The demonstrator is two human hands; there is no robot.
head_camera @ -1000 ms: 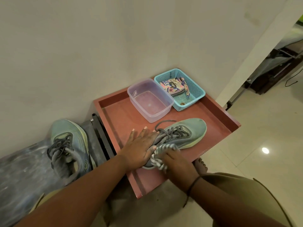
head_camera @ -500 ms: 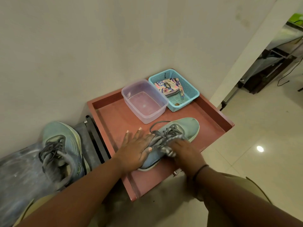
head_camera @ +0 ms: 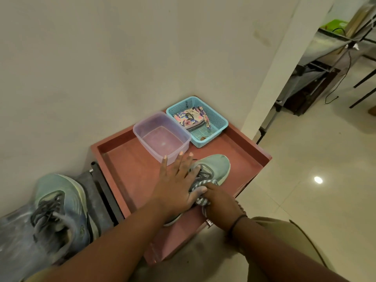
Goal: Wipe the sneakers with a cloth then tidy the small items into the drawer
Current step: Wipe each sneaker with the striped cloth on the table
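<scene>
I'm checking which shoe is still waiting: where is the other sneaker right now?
In the head view the second sneaker sits low on the left, off the red tray, on a grey surface beside the wall, apart from both hands.

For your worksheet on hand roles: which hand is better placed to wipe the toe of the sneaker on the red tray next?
Right. The right hand already grips the striped cloth on the sneaker, while the left hand lies flat, steadying it.
</scene>
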